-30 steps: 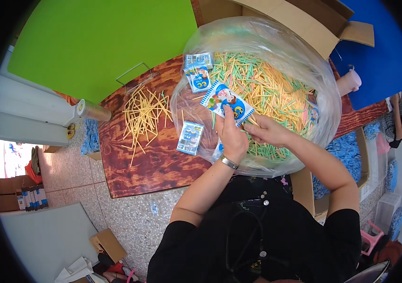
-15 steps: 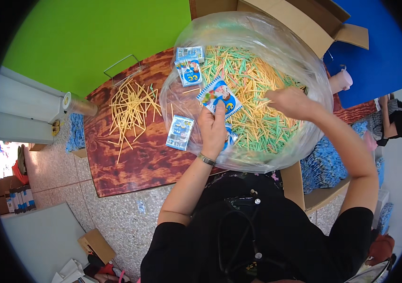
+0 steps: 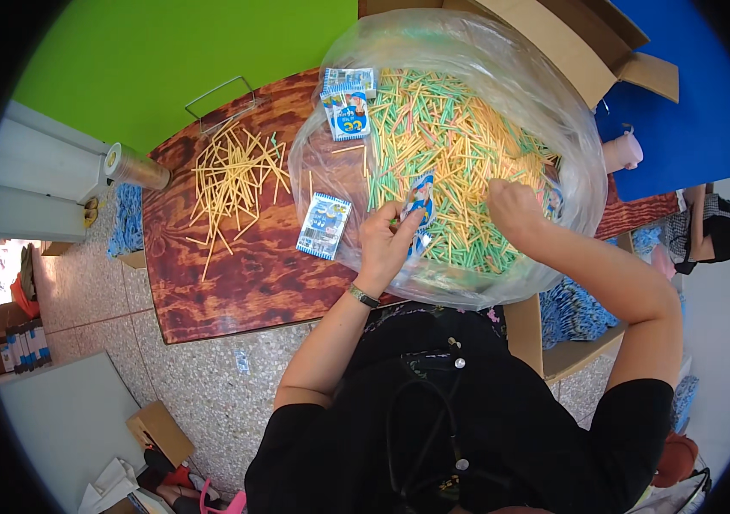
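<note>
My left hand [image 3: 386, 244] is closed on a small blue-and-white packet [image 3: 420, 199], tilted so that its printed face is seen at a slant. To its right, my right hand [image 3: 515, 210] hovers low over the heap or touches it, fingers curled together; what they hold, if anything, is hidden. Beneath both hands spreads a heap of thin yellow, green and pink sticks [image 3: 459, 128] on a clear plastic bag [image 3: 583, 146] with its rim folded wide. Similar packets [image 3: 348, 114] lie at the bag's far left, and another packet [image 3: 324, 226] rests by its near left edge.
On the red-brown wood-patterned table [image 3: 236, 291] lies a loose pile of yellow sticks [image 3: 236, 180]. A cardboard box [image 3: 545, 51] stands behind the bag. An open carton of blue packets [image 3: 579, 313] sits at right, near a pink cup [image 3: 624, 152]. Another person [image 3: 716, 218] is at far right.
The packet in my left hand has turned from face-up to slanted, nearly edge-on. My right hand has come slightly nearer to me, its fingers curled. The whole view has shifted a little.
</note>
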The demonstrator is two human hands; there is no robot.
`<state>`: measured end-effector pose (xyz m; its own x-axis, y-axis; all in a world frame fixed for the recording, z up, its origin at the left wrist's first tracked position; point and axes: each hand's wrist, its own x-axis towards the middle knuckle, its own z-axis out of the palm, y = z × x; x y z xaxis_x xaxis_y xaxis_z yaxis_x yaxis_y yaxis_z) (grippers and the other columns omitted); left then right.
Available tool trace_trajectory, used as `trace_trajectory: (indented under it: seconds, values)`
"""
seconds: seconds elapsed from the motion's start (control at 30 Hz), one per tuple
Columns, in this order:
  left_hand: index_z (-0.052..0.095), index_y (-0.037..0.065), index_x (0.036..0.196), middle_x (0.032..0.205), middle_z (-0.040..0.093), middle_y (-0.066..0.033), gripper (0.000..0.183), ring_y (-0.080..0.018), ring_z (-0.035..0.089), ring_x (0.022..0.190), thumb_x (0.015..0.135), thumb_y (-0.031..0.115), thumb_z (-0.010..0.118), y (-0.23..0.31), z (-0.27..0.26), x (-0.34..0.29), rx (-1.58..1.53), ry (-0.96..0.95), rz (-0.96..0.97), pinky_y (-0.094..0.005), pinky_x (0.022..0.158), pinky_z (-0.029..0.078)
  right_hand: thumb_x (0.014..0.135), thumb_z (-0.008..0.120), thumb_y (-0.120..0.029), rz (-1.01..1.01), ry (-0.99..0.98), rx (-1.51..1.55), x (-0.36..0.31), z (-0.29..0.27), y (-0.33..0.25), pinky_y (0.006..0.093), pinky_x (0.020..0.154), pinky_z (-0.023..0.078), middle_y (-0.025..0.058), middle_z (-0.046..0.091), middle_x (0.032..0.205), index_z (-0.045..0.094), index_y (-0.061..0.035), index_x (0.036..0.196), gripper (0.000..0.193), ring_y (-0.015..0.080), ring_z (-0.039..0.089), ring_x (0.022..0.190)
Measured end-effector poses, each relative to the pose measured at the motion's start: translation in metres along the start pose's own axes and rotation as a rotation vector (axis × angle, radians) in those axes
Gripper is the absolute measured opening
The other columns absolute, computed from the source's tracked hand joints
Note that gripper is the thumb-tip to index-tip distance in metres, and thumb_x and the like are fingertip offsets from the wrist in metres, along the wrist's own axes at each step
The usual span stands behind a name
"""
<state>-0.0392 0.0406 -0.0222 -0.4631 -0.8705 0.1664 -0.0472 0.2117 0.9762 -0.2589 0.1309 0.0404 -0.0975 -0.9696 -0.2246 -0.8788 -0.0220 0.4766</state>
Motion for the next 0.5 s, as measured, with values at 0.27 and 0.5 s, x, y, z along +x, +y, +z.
trace_trajectory:
  seconds: [0.27,0.5]
  values:
    - [0.057,0.003,0.076,0.066,0.055,0.0037,0.022,-0.0007,0.053,0.06,0.083,0.013,0.075,0.028,-0.014,0.003,-0.025,-0.083,-0.139,-0.0189,0.048,0.043,0.086,0.058,-0.019,-0.115,-0.223,0.176,0.009,-0.031,0.06,0.0384,0.061,0.052,0.0121,0.064,0.075,0.063,-0.0053,0.086,0.015,0.0267,0.067,0.074]
    - [0.059,0.001,0.083,0.073,0.061,-0.0001,0.02,-0.0033,0.056,0.056,0.082,0.014,0.075,0.03,-0.019,0.009,-0.172,-0.19,-0.198,-0.0202,0.048,0.046,0.099,0.048,-0.036,-0.323,-0.449,0.962,0.019,-0.101,0.088,0.0408,0.061,0.047,0.0115,0.06,0.074,0.049,-0.0024,0.096,0.034,0.0254,0.063,0.068]
